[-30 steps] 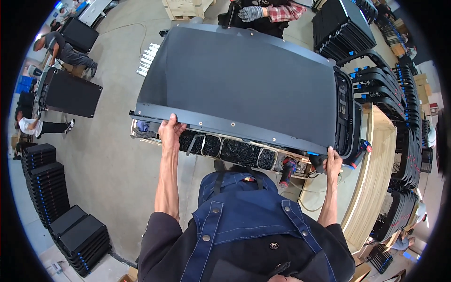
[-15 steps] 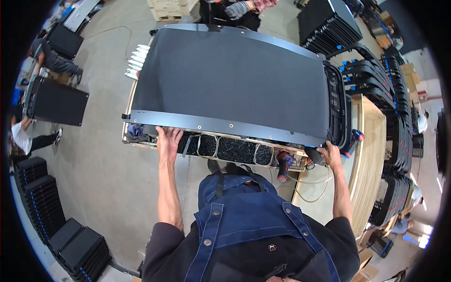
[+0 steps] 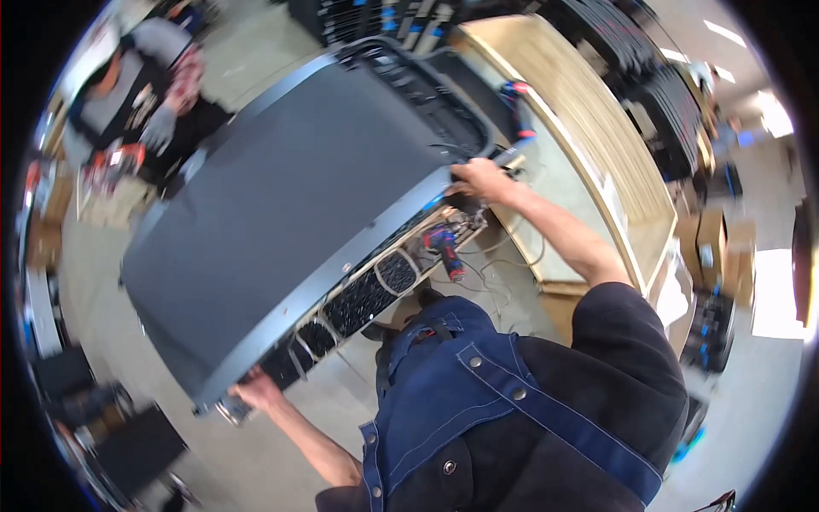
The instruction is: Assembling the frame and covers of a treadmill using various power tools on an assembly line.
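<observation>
A long treadmill deck with a black belt and grey side rails lies slanting across the view, above a wooden bench. My left hand grips the near rail towards its left end, fingers curled under the edge and partly hidden. At the near right corner, my right hand is closed round the deck's edge beside the black end frame. Between my hands, below the rail, runs a tray of dark screws split into compartments. A red and blue power drill hangs beside that tray's right end.
On the right stands a long wooden crate, with another red and blue drill by its left edge. A co-worker with a gloved hand stands across the deck, near a red tool. Cardboard boxes stand farther right.
The whole view has swung round, so the deck now slants from lower left to upper right. Both hands stay on its near edge. The co-worker across the deck shows more fully.
</observation>
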### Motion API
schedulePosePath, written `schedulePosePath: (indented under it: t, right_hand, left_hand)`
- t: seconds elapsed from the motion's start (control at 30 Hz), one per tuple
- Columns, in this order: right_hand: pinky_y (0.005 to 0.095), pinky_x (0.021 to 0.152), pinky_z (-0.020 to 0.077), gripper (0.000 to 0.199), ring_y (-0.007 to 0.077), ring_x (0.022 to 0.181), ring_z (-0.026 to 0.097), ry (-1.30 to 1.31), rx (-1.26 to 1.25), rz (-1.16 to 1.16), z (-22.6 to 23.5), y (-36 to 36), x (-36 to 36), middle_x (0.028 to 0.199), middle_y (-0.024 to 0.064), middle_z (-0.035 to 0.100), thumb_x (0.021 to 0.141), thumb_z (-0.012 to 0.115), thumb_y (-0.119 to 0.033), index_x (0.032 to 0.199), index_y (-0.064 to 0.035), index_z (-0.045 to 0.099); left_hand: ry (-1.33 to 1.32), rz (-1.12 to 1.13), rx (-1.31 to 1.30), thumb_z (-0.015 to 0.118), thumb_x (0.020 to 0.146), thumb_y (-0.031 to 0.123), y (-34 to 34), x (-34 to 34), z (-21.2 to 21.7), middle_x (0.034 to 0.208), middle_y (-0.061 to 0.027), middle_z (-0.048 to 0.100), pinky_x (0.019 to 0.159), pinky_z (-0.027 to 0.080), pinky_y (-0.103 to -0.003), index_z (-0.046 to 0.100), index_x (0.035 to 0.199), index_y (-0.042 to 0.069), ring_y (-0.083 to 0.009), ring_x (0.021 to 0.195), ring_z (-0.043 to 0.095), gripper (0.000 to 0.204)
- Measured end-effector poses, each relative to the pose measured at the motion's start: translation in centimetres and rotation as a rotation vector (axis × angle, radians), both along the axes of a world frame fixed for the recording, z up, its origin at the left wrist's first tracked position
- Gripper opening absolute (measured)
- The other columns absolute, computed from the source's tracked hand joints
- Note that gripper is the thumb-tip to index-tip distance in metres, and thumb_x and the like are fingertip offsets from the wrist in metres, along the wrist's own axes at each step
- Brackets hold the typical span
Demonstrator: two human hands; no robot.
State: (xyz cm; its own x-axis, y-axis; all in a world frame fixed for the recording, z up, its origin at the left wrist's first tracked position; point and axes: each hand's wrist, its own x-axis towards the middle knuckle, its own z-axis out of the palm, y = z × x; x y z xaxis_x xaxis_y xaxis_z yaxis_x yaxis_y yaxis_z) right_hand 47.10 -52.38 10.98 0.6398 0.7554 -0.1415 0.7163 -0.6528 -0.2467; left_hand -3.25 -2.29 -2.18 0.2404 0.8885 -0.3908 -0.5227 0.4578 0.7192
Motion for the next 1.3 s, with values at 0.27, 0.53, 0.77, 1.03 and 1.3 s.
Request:
schedulePosePath:
  t: [0.27,0.53,0.77,1.03,1.3]
  right_hand:
    - [0.0415,0.082,0.0551,0.027,0.0348,0.093,0.067,-0.141,0.844,-0.473,-3.8,-5.5,-6.2,0.099,0.0154,0.070,0.093,0.072,-0.023,0.112,-0.0033,0.068]
    - [0.0525,0.093,0.0527,0.058,0.0461,0.102,0.067,0.034,0.171,-1.165,-16.5,-23.0,4.3,0.113,0.0327,0.066,0.089,0.070,-0.025,0.133,0.0066,0.052]
    - [0.0329,0.050,0.0478,0.067,0.0143,0.062,0.058,0.907,0.514,-1.517,-34.5,-30.8,8.3,0.077,0.0029,0.062,0.075,0.086,-0.014,0.132,-0.0007,0.055]
    - [0.0304,0.083,0.0529,0.042,0.0162,0.090,0.067,0.674,0.887,-1.373,-33.8,-30.4,12.3,0.105,0.0013,0.072,0.079,0.085,-0.007,0.119,-0.0079,0.071]
    - [0.0394,0.101,0.0513,0.044,0.0227,0.106,0.066,0.519,1.060,-1.062,-8.7,-30.2,6.2,0.114,0.0089,0.068,0.089,0.078,-0.016,0.127,-0.0016,0.060]
  left_hand:
    - [0.188,-0.705,-0.687,0.070,0.096,0.042,-7.6,-6.4,-10.0,0.092,-0.0034,0.067,0.076,0.058,-0.033,0.065,0.087,0.009,-0.0185,0.081,0.064,0.035]
    - [1.234,-1.318,-0.264,0.057,0.104,0.038,-27.2,7.7,0.5,0.094,-0.0098,0.066,0.061,0.049,-0.027,0.059,0.126,0.004,-0.0148,0.073,0.059,0.040]
    - [1.117,-0.989,-0.354,0.063,0.099,0.042,-28.3,4.0,1.9,0.097,-0.0103,0.070,0.072,0.057,-0.032,0.059,0.125,0.003,-0.0199,0.083,0.070,0.047]
    - [1.228,-0.882,-0.310,0.062,0.100,0.045,-27.7,2.0,1.6,0.095,-0.0026,0.070,0.073,0.054,-0.030,0.063,0.121,0.008,-0.0123,0.084,0.067,0.043]
    - [1.429,-0.359,0.121,0.070,0.090,0.022,-12.3,-5.7,-9.2,0.086,-0.0144,0.075,0.071,0.056,-0.036,0.073,0.092,0.000,-0.0209,0.079,0.071,0.023]
